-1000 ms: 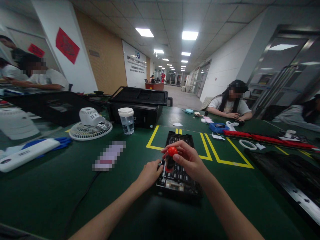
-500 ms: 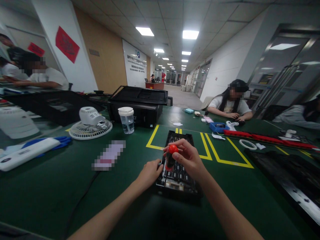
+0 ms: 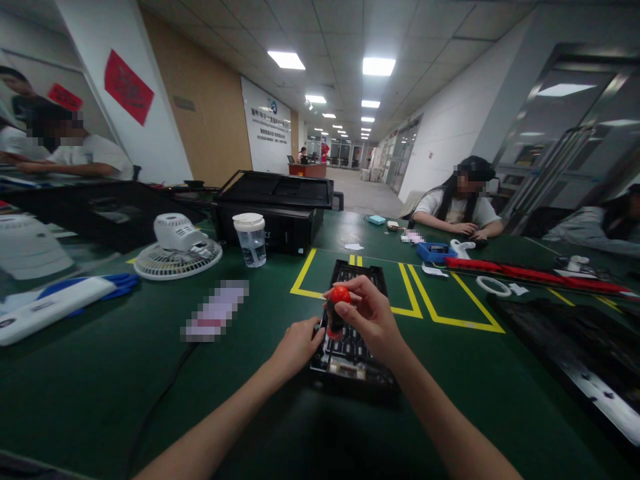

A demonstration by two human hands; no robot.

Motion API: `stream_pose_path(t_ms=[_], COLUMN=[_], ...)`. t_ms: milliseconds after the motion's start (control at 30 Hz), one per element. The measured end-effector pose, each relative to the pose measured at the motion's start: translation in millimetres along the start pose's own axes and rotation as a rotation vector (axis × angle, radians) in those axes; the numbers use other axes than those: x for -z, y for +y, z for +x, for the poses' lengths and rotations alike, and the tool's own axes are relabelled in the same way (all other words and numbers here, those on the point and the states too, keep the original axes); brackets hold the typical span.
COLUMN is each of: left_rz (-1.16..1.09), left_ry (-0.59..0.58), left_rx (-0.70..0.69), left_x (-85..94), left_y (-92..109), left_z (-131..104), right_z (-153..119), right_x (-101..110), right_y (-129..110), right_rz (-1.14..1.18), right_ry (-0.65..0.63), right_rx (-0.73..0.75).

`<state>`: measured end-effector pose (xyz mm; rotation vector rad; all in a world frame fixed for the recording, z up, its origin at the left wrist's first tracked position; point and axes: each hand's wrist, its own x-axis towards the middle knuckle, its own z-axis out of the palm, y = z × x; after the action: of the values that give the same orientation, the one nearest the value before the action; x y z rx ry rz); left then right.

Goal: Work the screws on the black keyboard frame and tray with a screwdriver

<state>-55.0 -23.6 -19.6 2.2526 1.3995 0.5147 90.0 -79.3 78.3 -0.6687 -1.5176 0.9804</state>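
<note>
A screwdriver [image 3: 336, 317] with a red-and-black handle stands nearly upright in my right hand [image 3: 373, 317], its fingers closed round the handle. The tip of the screwdriver is hidden. Below it lies a black rectangular device [image 3: 345, 383] with rows of dark, key-like pieces and a pale strip near its front end. My left hand [image 3: 299, 341] grips the left edge of this device, thumb toward the screwdriver; its other fingertips are partly hidden.
On the green table [image 3: 240, 407] are a purple blurred object [image 3: 217, 312] with a dark cable, a lidded cup [image 3: 250, 241], a white fan [image 3: 177, 250] and a black case [image 3: 270, 213]. Dark panels [image 3: 570, 360] lie at right. A co-worker [image 3: 460, 200] sits across the table.
The whole view has shifted slightly. My right hand stays on the screwdriver, which leans a little differently, and my left hand keeps its place at the device's edge.
</note>
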Motion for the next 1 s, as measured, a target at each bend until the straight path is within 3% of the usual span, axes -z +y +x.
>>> stream_pose_path(t_ms=[1000], left_rz=[0.009], left_ry=[-0.030], left_rx=[0.040], left_x=[6.8], left_y=[7.0], left_z=[-5.8], right_z=[-4.1], right_x=[-4.3], right_y=[-8.0], right_rz=[0.010], right_ry=[0.035], right_rx=[-0.046])
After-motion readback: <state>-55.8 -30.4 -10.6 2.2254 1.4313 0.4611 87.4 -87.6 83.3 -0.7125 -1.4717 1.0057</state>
